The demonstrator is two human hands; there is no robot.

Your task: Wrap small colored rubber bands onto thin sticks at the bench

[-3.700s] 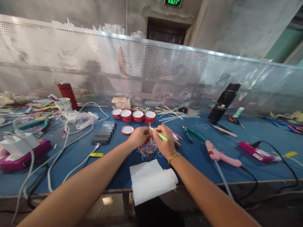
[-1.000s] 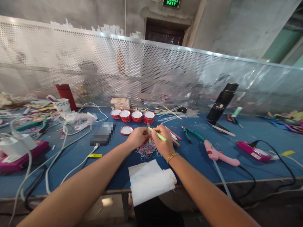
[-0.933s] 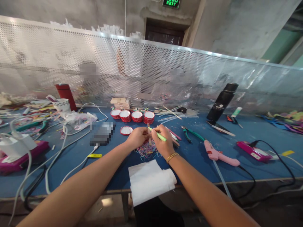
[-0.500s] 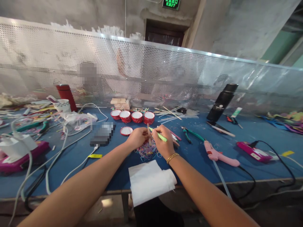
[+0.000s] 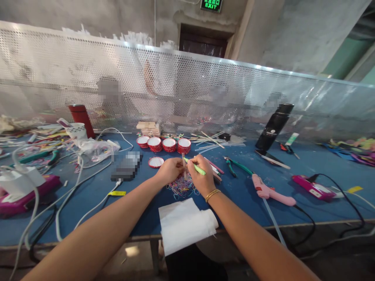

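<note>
Between the fingers of my left hand (image 5: 172,171) is a narrow wooden craft stick (image 5: 184,171), held upright. My right hand (image 5: 202,173) grips a light green marker (image 5: 199,170), its tip at the upper part of the stick. Below both hands lies a heap of small coloured rubber bands (image 5: 182,188). More markers (image 5: 216,167) lie just beyond my right hand, partly hidden by it. A single red-rimmed white disc (image 5: 156,162) sits left of the stick. Stacks of similar round red-and-white pieces (image 5: 169,145) stand behind.
A white tissue roll (image 5: 187,226) lies at the front edge. To the right are pliers (image 5: 231,167), a pink glue gun (image 5: 271,192) and a black bottle (image 5: 274,127). A phone (image 5: 127,166), white cables and a red flask (image 5: 81,121) are on the left. A perforated metal screen (image 5: 164,89) runs behind.
Both hands stay almost in place, still holding the stick and the marker. The marker tip has shifted only very slightly; nothing on the table has moved.
</note>
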